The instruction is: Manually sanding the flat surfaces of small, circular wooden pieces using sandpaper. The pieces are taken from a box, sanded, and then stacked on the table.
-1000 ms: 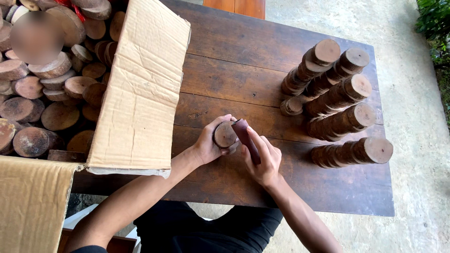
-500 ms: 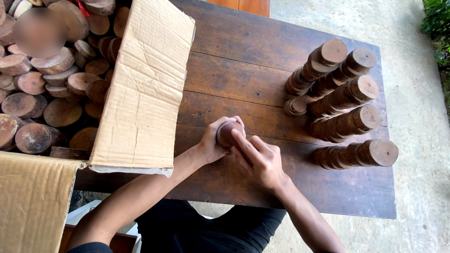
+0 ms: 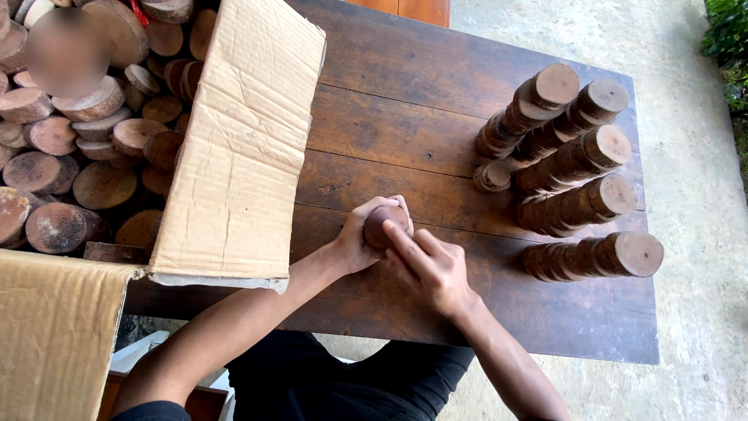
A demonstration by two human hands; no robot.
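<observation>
My left hand [image 3: 357, 243] grips a round wood slice [image 3: 383, 226] upright near the surface's [image 3: 405, 117] front edge. My right hand [image 3: 430, 267] lies open, fingers pressed flat on its face to steady it.

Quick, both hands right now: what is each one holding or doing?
Left hand: closed around a round wood slice, holding it above the table.
Right hand: fingers extended, pressing against the slice's face; no closed grip.
</observation>
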